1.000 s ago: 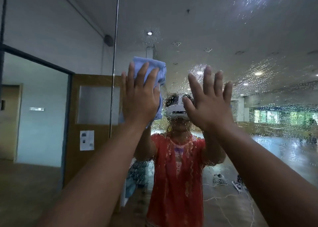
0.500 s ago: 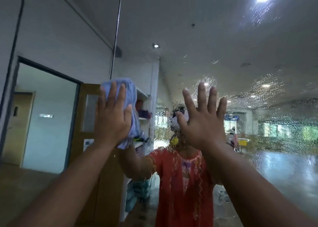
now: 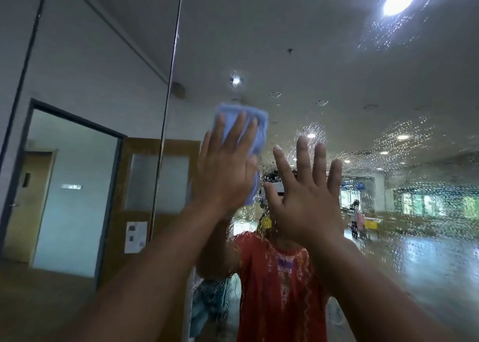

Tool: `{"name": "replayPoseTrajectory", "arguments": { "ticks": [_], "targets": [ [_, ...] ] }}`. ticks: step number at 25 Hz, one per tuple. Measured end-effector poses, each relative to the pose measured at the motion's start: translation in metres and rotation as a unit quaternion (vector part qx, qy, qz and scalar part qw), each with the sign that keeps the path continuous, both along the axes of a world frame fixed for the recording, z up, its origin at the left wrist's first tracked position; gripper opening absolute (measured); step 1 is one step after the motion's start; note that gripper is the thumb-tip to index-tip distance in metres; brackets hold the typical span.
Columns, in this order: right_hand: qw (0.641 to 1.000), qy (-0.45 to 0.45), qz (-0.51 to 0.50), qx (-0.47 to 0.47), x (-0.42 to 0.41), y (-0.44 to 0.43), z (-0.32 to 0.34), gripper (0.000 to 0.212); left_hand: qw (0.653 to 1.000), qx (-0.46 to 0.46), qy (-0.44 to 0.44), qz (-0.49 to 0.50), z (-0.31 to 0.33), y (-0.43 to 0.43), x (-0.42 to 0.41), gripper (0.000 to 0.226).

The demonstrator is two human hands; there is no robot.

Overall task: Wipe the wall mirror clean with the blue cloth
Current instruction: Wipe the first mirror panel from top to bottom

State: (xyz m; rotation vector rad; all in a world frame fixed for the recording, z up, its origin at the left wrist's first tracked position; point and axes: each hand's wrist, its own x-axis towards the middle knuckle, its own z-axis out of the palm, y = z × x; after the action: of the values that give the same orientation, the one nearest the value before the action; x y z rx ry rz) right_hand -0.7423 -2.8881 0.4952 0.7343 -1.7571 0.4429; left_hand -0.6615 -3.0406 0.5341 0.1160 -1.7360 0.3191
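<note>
1. Pressing flat against the glass, the blue cloth is seen high on the wall mirror, just right of the vertical seam between panels; its upper edge shows above the fingertips and a lower corner shows below the palm.
2. The cloth is held under the left hand, whose fingers are extended and laid over the fabric rather than curled around it; the cloth is pinned between palm and glass.
3. The right hand is raised just beside the left, palm toward the mirror, fingers spread wide and nothing held; whether the palm touches the glass cannot be told.
4. Both bare forearms are stretched up from the lower corners of the view toward the mirror.
5. Water droplets are scattered over the right part of the glass, around and right of the right hand, and also near the bright ceiling light reflected at the top; the glass left of the cloth appears free of drops.
6. A reflected figure in a red patterned top is seen in the mirror below the hands.
7. A wooden door with a paper sheet stuck on it and a dark-framed doorway are seen at the left.
</note>
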Motion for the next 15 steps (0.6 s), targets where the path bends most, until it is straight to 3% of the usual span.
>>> {"name": "replayPoseTrajectory", "arguments": {
  "ticks": [3,5,9,12,15],
  "targets": [
    [1.000,-0.006,-0.004,0.006,0.002,0.001,0.001,0.069,0.998,-0.044,-0.029,0.018,-0.067,-0.032,0.019,0.065],
    [1.000,-0.013,-0.012,0.012,0.003,0.001,0.001,0.069,0.998,-0.046,-0.035,0.017,-0.072,-0.066,0.035,0.066],
    [1.000,0.002,-0.019,0.003,0.002,-0.002,-0.001,0.068,0.996,0.074,0.040,0.024,0.022,-0.091,0.047,0.065],
    [1.000,0.011,-0.020,0.001,0.000,-0.003,-0.001,0.068,0.995,0.079,0.047,0.028,0.101,-0.062,0.035,0.067],
    [1.000,-0.003,-0.023,0.009,0.001,-0.001,0.000,0.068,0.999,0.036,0.034,0.001,0.083,-0.025,0.010,0.064]
  ]
}}
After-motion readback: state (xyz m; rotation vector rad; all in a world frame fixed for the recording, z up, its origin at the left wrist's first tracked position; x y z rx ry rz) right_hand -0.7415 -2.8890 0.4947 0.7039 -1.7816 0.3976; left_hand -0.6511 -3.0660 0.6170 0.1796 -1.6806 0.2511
